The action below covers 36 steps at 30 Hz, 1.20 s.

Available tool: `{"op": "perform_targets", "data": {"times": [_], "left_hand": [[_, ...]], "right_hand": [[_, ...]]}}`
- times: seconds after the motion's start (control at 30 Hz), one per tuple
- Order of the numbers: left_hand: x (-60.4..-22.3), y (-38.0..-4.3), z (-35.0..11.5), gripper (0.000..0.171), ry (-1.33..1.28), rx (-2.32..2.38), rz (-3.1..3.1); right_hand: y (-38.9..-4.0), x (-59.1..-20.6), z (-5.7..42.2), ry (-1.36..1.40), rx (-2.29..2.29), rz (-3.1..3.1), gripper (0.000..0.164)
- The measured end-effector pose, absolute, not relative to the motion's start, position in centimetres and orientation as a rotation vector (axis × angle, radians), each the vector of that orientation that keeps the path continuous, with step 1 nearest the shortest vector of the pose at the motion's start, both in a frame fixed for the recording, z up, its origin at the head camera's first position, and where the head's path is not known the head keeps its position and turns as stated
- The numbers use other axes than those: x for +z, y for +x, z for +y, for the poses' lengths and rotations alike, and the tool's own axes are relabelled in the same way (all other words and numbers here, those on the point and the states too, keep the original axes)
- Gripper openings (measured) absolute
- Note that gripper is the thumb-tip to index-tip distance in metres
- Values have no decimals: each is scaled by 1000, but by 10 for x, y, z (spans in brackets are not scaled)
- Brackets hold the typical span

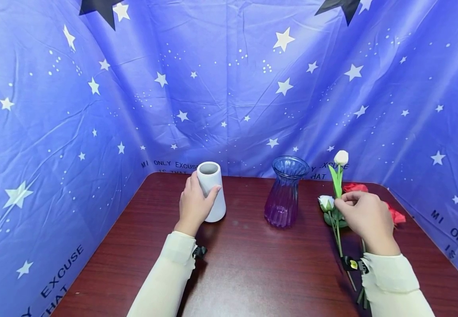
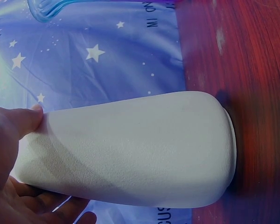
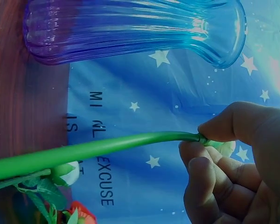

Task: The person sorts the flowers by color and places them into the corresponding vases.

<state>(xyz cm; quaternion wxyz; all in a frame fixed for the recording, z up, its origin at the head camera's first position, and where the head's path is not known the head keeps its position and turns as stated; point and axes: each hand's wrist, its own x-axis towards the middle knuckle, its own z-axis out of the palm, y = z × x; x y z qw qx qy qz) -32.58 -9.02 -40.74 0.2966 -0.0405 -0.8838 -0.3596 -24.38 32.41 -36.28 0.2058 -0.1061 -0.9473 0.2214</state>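
Note:
My left hand point(image 1: 197, 202) is wrapped round the upper part of a white tapered vase point(image 1: 216, 200), thumb on one side and fingers on the other. In the left wrist view the vase point(image 2: 135, 149) stands on its base on the table. The thumb and fingertips of my right hand point(image 1: 367, 220) pinch the green stem point(image 3: 107, 145) of a white tulip point(image 1: 341, 157), which is held upright with its bloom above the hand. Close beside that hand lie a white rose point(image 1: 326, 203) and red flowers point(image 1: 396, 214), partly hidden by it.
A ribbed glass vase point(image 1: 283, 198), blue at the flared rim and purple below, stands between the hands. The dark red wooden table point(image 1: 244, 268) is bordered by a blue star-printed cloth point(image 1: 229, 88) at the back and sides. Several flower stems reach toward the table's front right.

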Motion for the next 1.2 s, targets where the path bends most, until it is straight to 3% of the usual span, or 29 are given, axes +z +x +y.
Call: {"op": "perform_targets", "data": {"times": [1.2], "left_hand": [[-407, -325, -89, 81, -120, -966, -2346]], "right_hand": [[-233, -344, 309, -199, 634, -2375, 17]]}}
